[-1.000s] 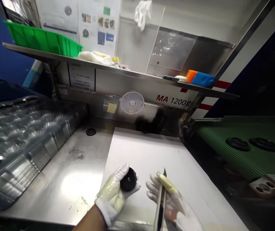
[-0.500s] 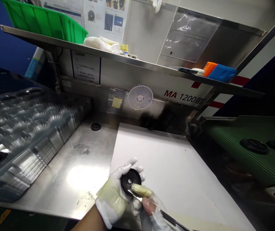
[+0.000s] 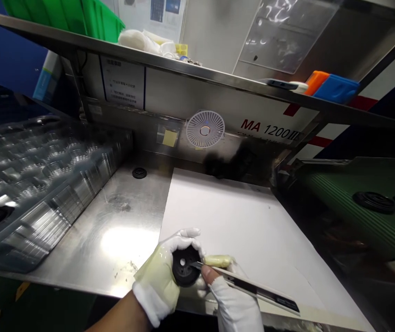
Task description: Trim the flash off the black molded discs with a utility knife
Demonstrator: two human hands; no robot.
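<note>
The left hand (image 3: 158, 276) clasps a black disc (image 3: 183, 267); the right hand (image 3: 234, 304) pinches a utility knife (image 3: 253, 289) against it.

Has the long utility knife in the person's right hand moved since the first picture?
Yes: against the white sheet, the long metal utility knife has swung from pointing up the sheet to lying across it, blade now at the black round disc.
</note>
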